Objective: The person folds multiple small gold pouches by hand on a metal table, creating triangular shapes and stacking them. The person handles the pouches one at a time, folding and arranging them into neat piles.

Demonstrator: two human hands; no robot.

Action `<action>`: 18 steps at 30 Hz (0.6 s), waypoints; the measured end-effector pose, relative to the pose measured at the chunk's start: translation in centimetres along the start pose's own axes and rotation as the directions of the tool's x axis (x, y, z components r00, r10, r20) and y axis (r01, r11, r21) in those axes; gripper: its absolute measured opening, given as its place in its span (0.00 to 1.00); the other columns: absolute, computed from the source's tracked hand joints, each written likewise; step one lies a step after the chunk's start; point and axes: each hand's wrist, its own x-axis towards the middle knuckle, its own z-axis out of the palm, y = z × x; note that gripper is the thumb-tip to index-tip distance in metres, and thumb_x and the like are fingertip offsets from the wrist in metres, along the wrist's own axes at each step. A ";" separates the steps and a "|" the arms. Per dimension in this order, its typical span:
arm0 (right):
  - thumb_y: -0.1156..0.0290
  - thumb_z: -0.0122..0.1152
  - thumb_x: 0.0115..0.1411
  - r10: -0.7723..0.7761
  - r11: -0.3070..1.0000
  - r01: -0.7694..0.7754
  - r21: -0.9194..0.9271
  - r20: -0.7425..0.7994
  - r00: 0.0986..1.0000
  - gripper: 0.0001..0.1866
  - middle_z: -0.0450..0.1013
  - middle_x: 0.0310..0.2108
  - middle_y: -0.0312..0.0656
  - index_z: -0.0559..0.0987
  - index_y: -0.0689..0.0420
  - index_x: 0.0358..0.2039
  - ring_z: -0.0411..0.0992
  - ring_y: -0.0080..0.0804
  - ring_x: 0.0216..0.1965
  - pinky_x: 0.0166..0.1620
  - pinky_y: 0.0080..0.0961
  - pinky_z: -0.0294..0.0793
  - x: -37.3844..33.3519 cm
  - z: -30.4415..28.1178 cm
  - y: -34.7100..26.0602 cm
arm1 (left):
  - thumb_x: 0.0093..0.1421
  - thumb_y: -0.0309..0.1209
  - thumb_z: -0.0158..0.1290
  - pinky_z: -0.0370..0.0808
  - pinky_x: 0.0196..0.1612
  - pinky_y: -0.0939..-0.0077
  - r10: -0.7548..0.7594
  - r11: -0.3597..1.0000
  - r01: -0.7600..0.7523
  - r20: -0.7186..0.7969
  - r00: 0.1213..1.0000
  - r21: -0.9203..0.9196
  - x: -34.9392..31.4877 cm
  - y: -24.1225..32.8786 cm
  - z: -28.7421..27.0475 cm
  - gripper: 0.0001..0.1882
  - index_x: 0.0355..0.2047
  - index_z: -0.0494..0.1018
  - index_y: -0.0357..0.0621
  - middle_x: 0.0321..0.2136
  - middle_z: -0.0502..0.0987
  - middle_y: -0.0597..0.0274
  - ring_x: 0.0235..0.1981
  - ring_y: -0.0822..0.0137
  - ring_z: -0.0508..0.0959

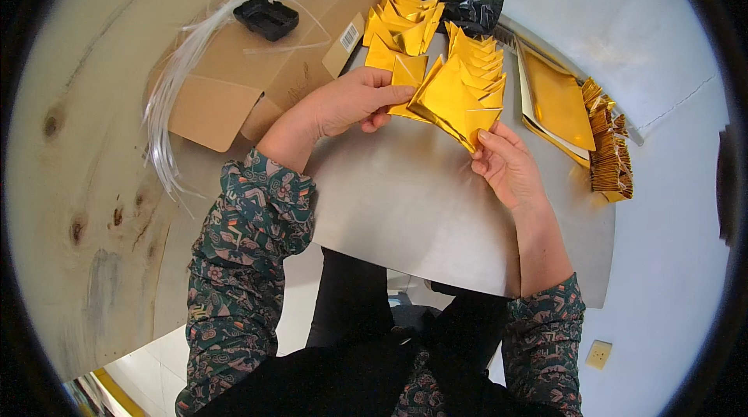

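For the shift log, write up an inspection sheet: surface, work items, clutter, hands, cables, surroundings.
Surface: smooth grey metal tabletop, with a pale knotted wooden board at left.
Work items: folded shiny gold paper-like pieces in overlapping rows; flat gold sheet and bundle of folded gold-brown pieces at right.
Clutter: brown cardboard box bearing long translucent strips and a small black tray; crumpled black plastic bag behind the rows.
Hands: left hand and right hand both pinch gold pieces.
Cables: nothing seen.
Surroundings: pale wall; cream square wall plate.
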 end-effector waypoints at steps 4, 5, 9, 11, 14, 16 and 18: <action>0.68 0.60 0.64 0.030 0.992 -0.029 -0.120 0.007 1.000 0.07 0.75 0.33 0.32 0.77 0.56 0.41 0.72 0.20 0.30 0.30 0.18 0.67 -0.2 -0.1 -0.1 | 0.70 0.44 0.48 0.58 0.17 0.85 0.016 0.995 -0.008 0.075 0.997 -0.103 0.1 -0.4 0.5 0.16 0.37 0.72 0.43 0.20 0.69 0.71 0.16 0.80 0.65; 0.68 0.60 0.64 0.037 0.988 -0.035 -0.152 0.012 0.999 0.08 0.75 0.33 0.32 0.77 0.56 0.41 0.72 0.20 0.31 0.30 0.18 0.68 -0.2 -0.1 -0.1 | 0.70 0.45 0.47 0.58 0.17 0.85 0.022 0.989 -0.010 0.082 0.996 -0.147 0.1 -0.5 0.6 0.17 0.37 0.72 0.43 0.21 0.69 0.71 0.17 0.80 0.65; 0.67 0.60 0.65 0.040 0.983 -0.033 -0.183 0.035 0.999 0.08 0.76 0.34 0.34 0.77 0.56 0.41 0.75 0.23 0.33 0.30 0.18 0.71 0.0 0.0 0.0 | 0.71 0.48 0.44 0.61 0.19 0.85 -0.015 0.984 0.027 0.069 0.997 -0.174 0.1 -0.7 1.1 0.21 0.39 0.73 0.42 0.23 0.71 0.70 0.19 0.79 0.68; 0.67 0.61 0.64 0.033 0.983 -0.025 -0.183 0.043 0.999 0.08 0.76 0.34 0.35 0.77 0.57 0.41 0.76 0.23 0.33 0.29 0.18 0.72 0.1 0.0 0.1 | 0.71 0.50 0.43 0.66 0.21 0.87 -0.041 0.987 0.051 0.068 0.997 -0.154 -0.1 -0.5 1.2 0.23 0.39 0.74 0.42 0.25 0.73 0.70 0.21 0.79 0.72; 0.69 0.60 0.64 0.027 0.974 -0.025 -0.224 0.004 1.000 0.07 0.76 0.33 0.34 0.76 0.56 0.40 0.75 0.22 0.31 0.28 0.17 0.71 0.0 0.0 0.1 | 0.70 0.52 0.43 0.67 0.22 0.87 -0.063 0.996 0.069 0.104 0.993 -0.056 -0.5 0.2 1.2 0.24 0.39 0.75 0.43 0.26 0.74 0.70 0.23 0.79 0.73; 0.69 0.61 0.63 0.027 0.971 -0.030 -0.239 -0.016 0.999 0.07 0.76 0.33 0.34 0.76 0.56 0.40 0.75 0.22 0.30 0.28 0.17 0.71 -0.1 0.1 0.1 | 0.70 0.56 0.41 0.64 0.20 0.86 -0.043 0.998 0.044 0.021 0.999 -0.039 -0.7 0.2 1.7 0.27 0.39 0.74 0.43 0.24 0.74 0.69 0.20 0.78 0.71; 0.69 0.63 0.63 0.029 0.972 -0.034 -0.231 -0.023 0.999 0.09 0.76 0.34 0.35 0.76 0.57 0.41 0.76 0.23 0.31 0.28 0.18 0.72 0.0 0.3 0.1 | 0.69 0.58 0.41 0.63 0.19 0.86 -0.022 1.000 0.022 -0.028 0.999 -0.002 -0.7 0.2 1.9 0.29 0.40 0.74 0.43 0.24 0.74 0.69 0.19 0.79 0.70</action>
